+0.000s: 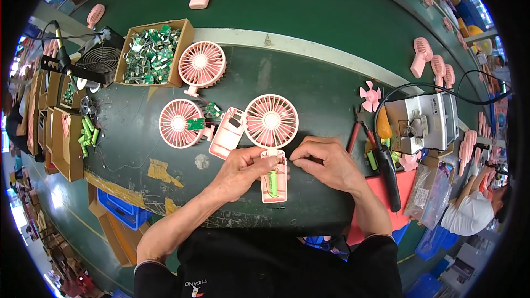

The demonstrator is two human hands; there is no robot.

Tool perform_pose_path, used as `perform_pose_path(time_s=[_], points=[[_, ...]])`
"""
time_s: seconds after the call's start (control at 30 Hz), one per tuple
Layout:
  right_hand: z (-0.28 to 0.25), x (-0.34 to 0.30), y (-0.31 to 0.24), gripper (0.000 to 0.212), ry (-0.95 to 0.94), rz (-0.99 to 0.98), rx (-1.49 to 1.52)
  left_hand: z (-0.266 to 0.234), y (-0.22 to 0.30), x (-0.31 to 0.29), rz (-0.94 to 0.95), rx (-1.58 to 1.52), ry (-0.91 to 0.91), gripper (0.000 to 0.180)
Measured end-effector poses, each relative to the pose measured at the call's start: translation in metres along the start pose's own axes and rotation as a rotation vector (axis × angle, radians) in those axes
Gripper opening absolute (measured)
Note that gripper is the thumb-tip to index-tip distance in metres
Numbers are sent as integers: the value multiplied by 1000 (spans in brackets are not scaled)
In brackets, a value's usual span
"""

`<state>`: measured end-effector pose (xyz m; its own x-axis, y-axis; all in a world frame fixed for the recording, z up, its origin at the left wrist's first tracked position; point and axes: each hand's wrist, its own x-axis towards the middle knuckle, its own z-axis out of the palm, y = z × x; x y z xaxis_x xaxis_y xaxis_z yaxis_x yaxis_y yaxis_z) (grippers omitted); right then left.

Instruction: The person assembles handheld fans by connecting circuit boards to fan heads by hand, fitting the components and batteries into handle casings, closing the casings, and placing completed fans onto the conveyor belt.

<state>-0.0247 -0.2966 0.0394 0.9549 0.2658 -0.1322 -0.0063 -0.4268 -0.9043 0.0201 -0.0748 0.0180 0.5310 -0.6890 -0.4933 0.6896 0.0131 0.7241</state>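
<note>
In front of me lies a pink handheld fan point(271, 120), its round grille pointing away from me and its handle open toward me. A green battery point(273, 184) shows inside the handle. My left hand point(238, 170) grips the upper handle, with the thumb pressed in just below the grille. At the handle's right edge my right hand point(329, 161) is closed in a pinch; whatever lies between its fingertips is too small to make out. A loose pink handle cover point(225, 137) rests left of the fan, beside a second fan head point(178, 123) with a green circuit board point(195, 124).
Farther left stand a carton of circuit boards point(152, 55) and another fan point(202, 65). Green batteries point(88, 135) lie near the left edge. To the right are red-handled pliers point(355, 135), a black-handled tool point(390, 179), a pink fan blade point(370, 96) and a white boxy device point(408, 124).
</note>
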Motion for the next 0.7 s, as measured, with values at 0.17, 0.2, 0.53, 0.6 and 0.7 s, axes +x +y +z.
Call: perform_pose_path(time_s=[0.17, 0.2, 0.53, 0.6, 0.7], points=[[3, -1, -7, 9, 19, 39, -49, 1, 0, -17, 82, 37, -2, 22], [8, -2, -7, 9, 95, 3, -112, -1, 2, -25, 98, 152, 15, 22], [34, 56, -55, 47, -119, -559, -797, -38, 2, -117, 260, 32, 391, 22], [41, 73, -58, 55, -233, -644, -903, -38, 5, -117, 267, -9, 394, 22], [59, 85, -45, 48, -241, -739, -943, -34, 7, -116, 268, 11, 398, 24]])
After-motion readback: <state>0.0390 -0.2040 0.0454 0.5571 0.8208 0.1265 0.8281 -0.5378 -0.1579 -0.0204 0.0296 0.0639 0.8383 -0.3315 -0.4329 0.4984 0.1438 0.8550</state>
